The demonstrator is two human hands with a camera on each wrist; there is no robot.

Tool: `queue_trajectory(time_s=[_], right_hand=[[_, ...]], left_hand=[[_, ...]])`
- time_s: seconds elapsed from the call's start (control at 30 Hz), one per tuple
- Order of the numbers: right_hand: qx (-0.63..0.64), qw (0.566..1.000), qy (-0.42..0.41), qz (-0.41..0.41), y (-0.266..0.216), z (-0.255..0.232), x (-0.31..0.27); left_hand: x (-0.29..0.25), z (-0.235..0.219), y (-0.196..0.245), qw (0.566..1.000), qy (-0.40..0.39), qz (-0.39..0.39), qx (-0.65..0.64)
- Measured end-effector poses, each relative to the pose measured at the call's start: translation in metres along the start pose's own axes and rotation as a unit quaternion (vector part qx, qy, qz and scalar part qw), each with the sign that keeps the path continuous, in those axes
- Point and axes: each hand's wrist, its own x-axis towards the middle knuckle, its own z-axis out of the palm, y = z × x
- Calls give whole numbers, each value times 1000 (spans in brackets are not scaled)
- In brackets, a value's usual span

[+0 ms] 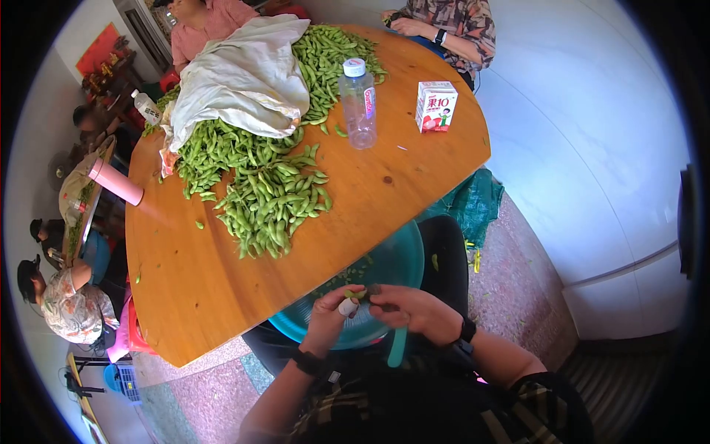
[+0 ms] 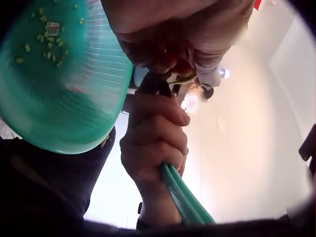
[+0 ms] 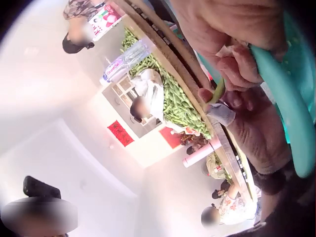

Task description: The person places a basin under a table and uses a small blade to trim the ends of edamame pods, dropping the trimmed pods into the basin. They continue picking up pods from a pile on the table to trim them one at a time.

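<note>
My left hand [image 1: 331, 314], with white tape around one digit, pinches a green soybean pod [image 3: 217, 91] over the basin. Close against it, my right hand [image 1: 421, 312] grips a tool with a teal handle [image 3: 291, 113]; the handle sticks out below the fist in the left wrist view, and the fingers hide the tool's working end. Beneath both hands a teal plastic basin [image 2: 106, 111] sits at my lap, with loose pale green beans [image 2: 52, 44] scattered on its bottom. The fingertips of the two hands meet at the pod.
The wooden table [image 1: 384, 192] stands just ahead. On it are a large heap of pods [image 1: 270, 200], a white cloth [image 1: 244, 74], a clear bottle [image 1: 359, 111], a juice carton [image 1: 436, 107] and a pink flask [image 1: 116, 183]. Other people sit around; a green sack [image 1: 473, 203] lies right.
</note>
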Motion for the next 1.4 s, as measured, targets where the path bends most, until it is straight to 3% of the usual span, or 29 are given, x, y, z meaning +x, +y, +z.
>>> queue_trajectory(time_s=[0.07,0.13,0.17,0.23,0.33,0.4,0.43,0.5,0.63,0.8,0.97,1.03,1.17,1.27,1.4], right_hand=[[-8,1000,7,5,-3,7,-6],[-291,948,106,-69,-13,16,-17],[-292,948,105,-68,-13,21,-20],[-468,840,157,-224,-10,31,-27],[-469,831,141,-262,-10,61,-34],[-490,809,137,-294,-5,57,-28],[-510,786,130,-326,-3,56,-25],[-511,782,135,-331,-1,57,-23],[-521,776,140,-327,-1,56,-22],[-549,765,141,-305,0,50,-21],[-542,778,146,-284,1,47,-21],[-489,811,151,-283,3,48,-22],[-513,795,161,-280,3,44,-22],[-503,776,158,-346,8,38,-15],[-422,842,153,-299,10,31,-6]], left_hand=[[-1,1,1,998,-7,39,48],[-3,8,13,992,-14,78,96],[-6,12,22,988,15,78,132],[-11,16,28,982,44,75,169],[-13,24,28,964,66,55,252],[-14,27,27,899,76,156,401],[-13,29,28,899,78,157,402],[-13,34,31,861,109,205,453],[-13,38,34,848,85,205,482],[-12,42,33,790,99,255,548],[-9,44,33,779,96,265,560],[-7,44,32,772,97,273,566],[-8,47,29,782,84,264,558],[-6,45,24,787,86,259,554],[-5,43,22,794,74,259,545]])
